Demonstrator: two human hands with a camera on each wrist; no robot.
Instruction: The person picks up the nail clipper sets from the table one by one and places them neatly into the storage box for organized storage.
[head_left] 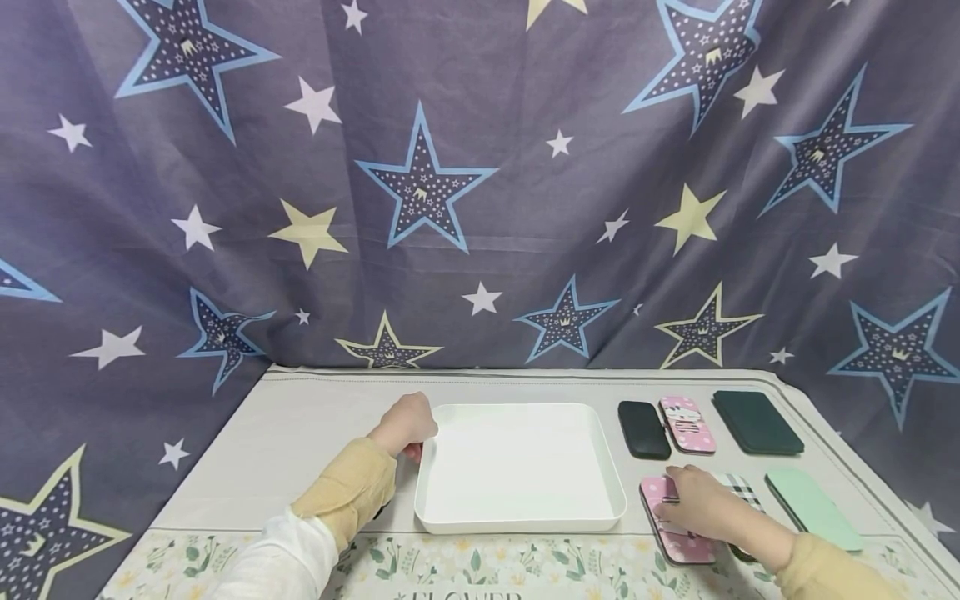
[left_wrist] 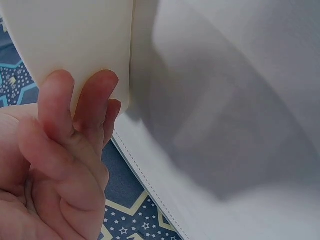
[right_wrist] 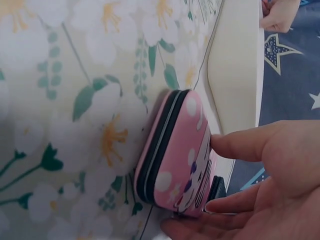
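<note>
A white tray (head_left: 517, 467) lies flat on the table. My left hand (head_left: 408, 425) is at its left side, and in the left wrist view the fingertips (left_wrist: 100, 85) touch the tray's outer wall (left_wrist: 100, 30). To the right of the tray, my right hand (head_left: 701, 500) holds a pink case (right_wrist: 182, 155) with white dots, a cartoon cat and a dark band round its edge. Its thumb is on one side of the case and its fingers on the other. Partly hidden under that hand is a black-and-white checked case (head_left: 738, 487).
Right of the tray lie a black case (head_left: 645, 429), another pink case (head_left: 687, 425), a dark green case (head_left: 757, 422) and a mint green case (head_left: 816, 508). A flowered cloth (head_left: 442, 560) covers the table's front. Behind hangs a star-patterned curtain (head_left: 480, 275).
</note>
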